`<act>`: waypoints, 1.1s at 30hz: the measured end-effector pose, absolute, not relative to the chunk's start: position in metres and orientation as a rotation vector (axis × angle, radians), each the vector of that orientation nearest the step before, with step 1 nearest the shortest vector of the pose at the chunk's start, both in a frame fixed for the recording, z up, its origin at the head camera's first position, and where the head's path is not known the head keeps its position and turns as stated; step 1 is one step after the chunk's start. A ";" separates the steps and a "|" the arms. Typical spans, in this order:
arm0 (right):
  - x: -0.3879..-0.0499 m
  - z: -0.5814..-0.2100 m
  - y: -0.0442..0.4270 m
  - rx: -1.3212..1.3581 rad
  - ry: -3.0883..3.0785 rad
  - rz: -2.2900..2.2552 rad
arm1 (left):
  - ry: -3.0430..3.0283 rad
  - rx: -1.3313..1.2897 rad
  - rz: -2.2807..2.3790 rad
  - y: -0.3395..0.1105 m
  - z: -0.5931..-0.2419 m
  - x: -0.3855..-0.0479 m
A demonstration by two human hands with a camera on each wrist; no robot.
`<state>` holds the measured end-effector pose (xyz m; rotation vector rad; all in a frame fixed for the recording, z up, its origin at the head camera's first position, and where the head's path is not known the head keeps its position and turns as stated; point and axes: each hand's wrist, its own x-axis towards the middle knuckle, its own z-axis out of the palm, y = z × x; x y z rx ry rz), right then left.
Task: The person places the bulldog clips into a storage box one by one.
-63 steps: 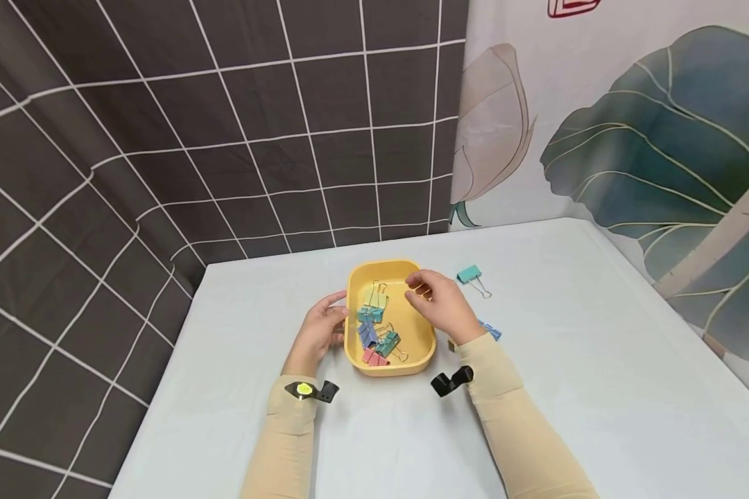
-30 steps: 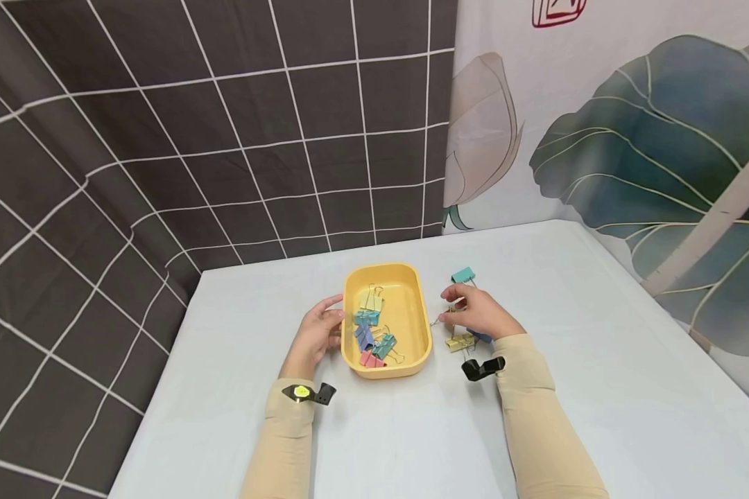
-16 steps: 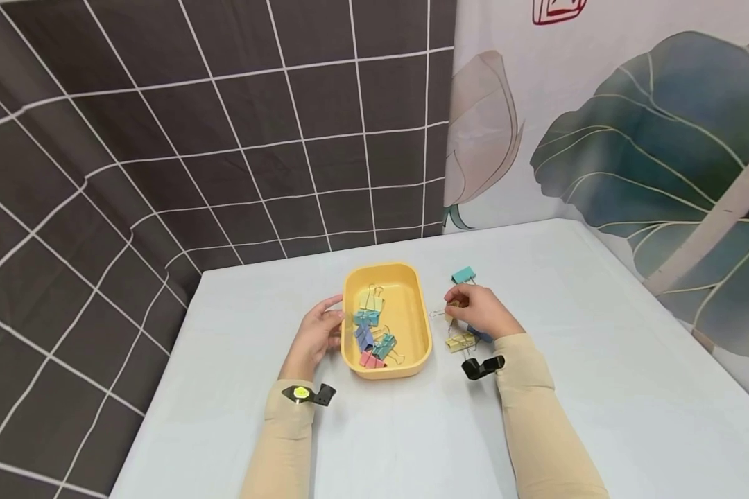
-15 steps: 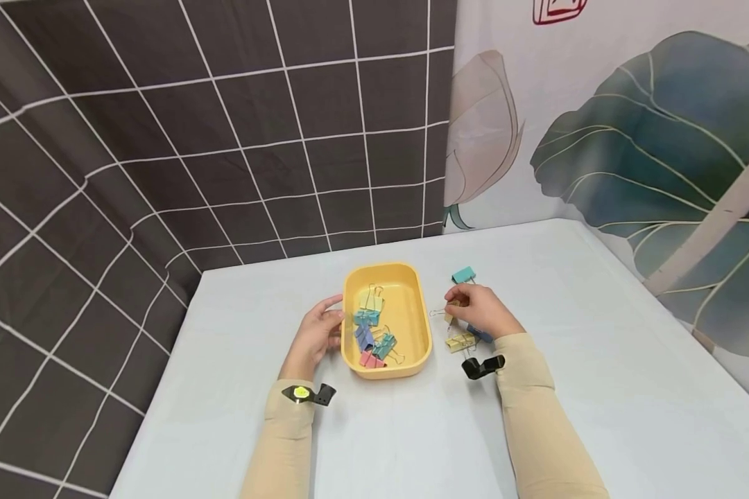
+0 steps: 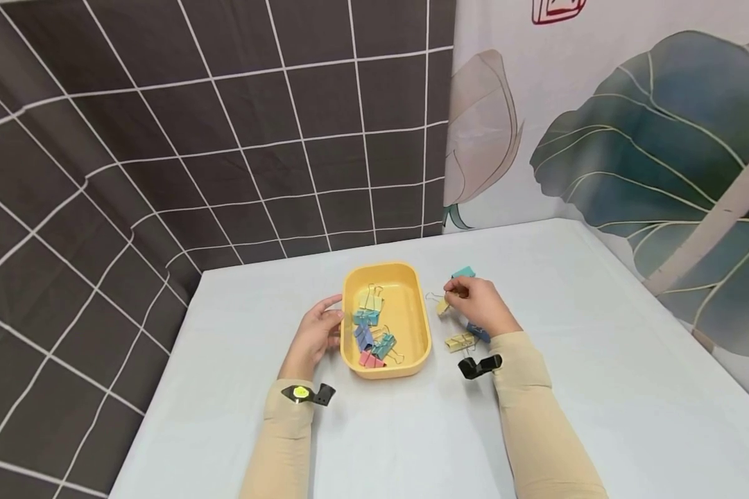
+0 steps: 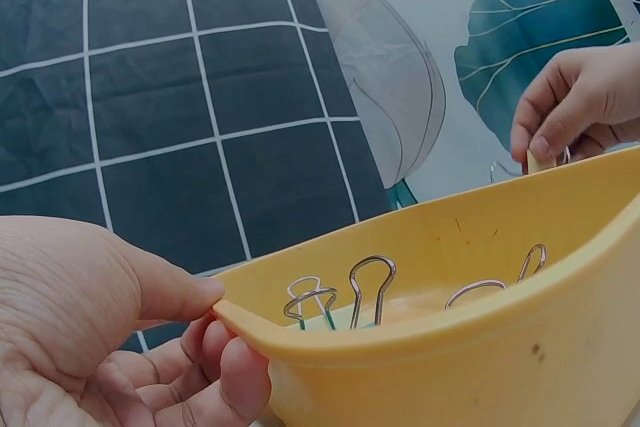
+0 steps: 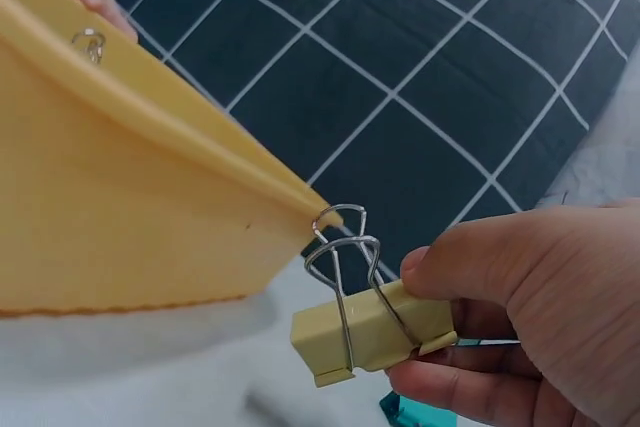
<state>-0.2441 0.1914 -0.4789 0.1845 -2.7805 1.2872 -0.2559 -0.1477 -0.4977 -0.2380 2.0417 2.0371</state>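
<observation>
My left hand (image 5: pixel 317 331) holds the left side of a yellow plastic tray (image 5: pixel 412 329), thumb on the rim and curled fingers against the outside wall, as the left wrist view shows. Just right of the tray, my right hand (image 5: pixel 480 303) pinches a pale yellow binder clip (image 7: pixel 375 332) between thumb and fingers. Its wire handles point toward the tray. Inside the tray lie several binder clips: a pale yellow clip (image 5: pixel 371 303), a teal clip (image 5: pixel 366 317), a purple-blue clip (image 5: pixel 363 337), a green clip (image 5: pixel 384 345) and a pink clip (image 5: pixel 372 360).
On the white-covered table (image 5: pixel 387 436), another yellow clip (image 5: pixel 460 342) and a dark blue clip (image 5: pixel 478 332) lie below my right hand. A teal clip (image 5: pixel 464 272) lies behind it, partly hidden. A dark grid-patterned cloth (image 5: pixel 256 138) hangs behind the table.
My right hand moved from over the tray to the clips at its right and took hold of a yellow binder clip, now raised slightly and turned. My left hand stays on the tray.
</observation>
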 end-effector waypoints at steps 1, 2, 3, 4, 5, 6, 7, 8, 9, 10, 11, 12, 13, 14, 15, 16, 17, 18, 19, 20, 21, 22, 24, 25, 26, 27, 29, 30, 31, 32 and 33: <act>-0.244 -0.477 0.191 0.187 -2.769 1.289 | 2.042 -0.237 2.037 -0.148 -0.498 -0.256; -0.243 -0.476 0.190 0.189 -2.757 1.293 | 2.041 -0.237 2.037 -0.148 -0.498 -0.256; -0.242 -0.474 0.189 0.191 -2.747 1.297 | 2.040 -0.237 2.038 -0.148 -0.498 -0.256; -0.241 -0.472 0.189 0.191 -2.736 1.302 | 2.038 -0.237 2.039 -0.148 -0.498 -0.256; -0.241 -0.470 0.188 0.192 -2.726 1.307 | 2.039 -0.237 2.037 -0.148 -0.498 -0.256; -0.240 -0.468 0.187 0.194 -2.716 1.311 | 2.036 -0.239 2.037 -0.148 -0.498 -0.256; -0.240 -0.466 0.185 0.197 -2.706 1.314 | 2.036 -0.239 2.037 -0.148 -0.497 -0.256; -0.239 -0.464 0.184 0.202 -2.695 1.322 | 2.035 -0.239 2.037 -0.148 -0.497 -0.256; -0.238 -0.461 0.182 0.207 -2.685 1.332 | 2.037 -0.240 2.037 -0.148 -0.497 -0.256; -0.238 -0.459 0.180 0.214 -2.677 1.342 | 2.037 -0.240 2.038 -0.148 -0.497 -0.256; -0.238 -0.457 0.178 0.222 -2.671 1.349 | 2.039 -0.242 2.036 -0.148 -0.496 -0.256; -0.237 -0.455 0.176 0.231 -2.666 1.356 | 2.040 -0.246 2.035 -0.148 -0.496 -0.256; -0.237 -0.454 0.173 0.241 -2.659 1.364 | 2.039 -0.248 2.034 -0.148 -0.496 -0.256; -0.237 -0.452 0.171 0.254 -2.654 1.378 | 2.042 -0.248 2.032 -0.147 -0.496 -0.256; -0.237 -0.452 0.168 0.267 -2.647 1.390 | 2.042 -0.250 2.031 -0.147 -0.495 -0.256; -0.237 -0.451 0.166 0.280 -2.640 1.400 | 2.041 -0.252 2.030 -0.147 -0.495 -0.256; -0.236 -0.451 0.163 0.293 -2.635 1.410 | 2.042 -0.254 2.028 -0.147 -0.495 -0.256; -0.236 -0.450 0.160 0.306 -2.631 1.419 | 2.039 -0.256 2.029 -0.147 -0.495 -0.256; -0.236 -0.450 0.157 0.319 -2.626 1.427 | 2.037 -0.257 2.030 -0.147 -0.495 -0.256; -0.236 -0.450 0.155 0.332 -2.624 1.435 | 2.037 -0.257 2.030 -0.147 -0.495 -0.256; -0.236 -0.450 0.152 0.342 -2.621 1.441 | 2.034 -0.258 2.031 -0.147 -0.494 -0.255; -0.236 -0.450 0.149 0.352 -2.622 1.443 | 2.034 -0.257 2.032 -0.147 -0.494 -0.255; -0.237 -0.451 0.144 0.373 -2.621 1.447 | 2.032 -0.249 2.034 -0.147 -0.493 -0.255; -0.237 -0.452 0.141 0.380 -2.622 1.449 | 2.032 -0.245 2.035 -0.148 -0.493 -0.255; -0.237 -0.452 0.139 0.387 -2.627 1.449 | 2.031 -0.243 2.037 -0.148 -0.493 -0.255; -0.238 -0.453 0.136 0.393 -2.628 1.451 | 2.031 -0.243 2.037 -0.148 -0.493 -0.255; -0.238 -0.454 0.131 0.410 -2.628 1.451 | 2.032 -0.246 2.037 -0.148 -0.494 -0.256; -0.237 -0.455 0.128 0.418 -2.628 1.451 | 2.033 -0.248 2.036 -0.148 -0.494 -0.256; -0.237 -0.455 0.126 0.425 -2.626 1.453 | 2.034 -0.250 2.035 -0.148 -0.494 -0.256; -0.237 -0.455 0.124 0.437 -2.621 1.453 | 2.034 -0.254 2.035 -0.148 -0.495 -0.256; -0.236 -0.455 0.122 0.446 -2.612 1.458 | 2.033 -0.257 2.034 -0.148 -0.495 -0.256</act>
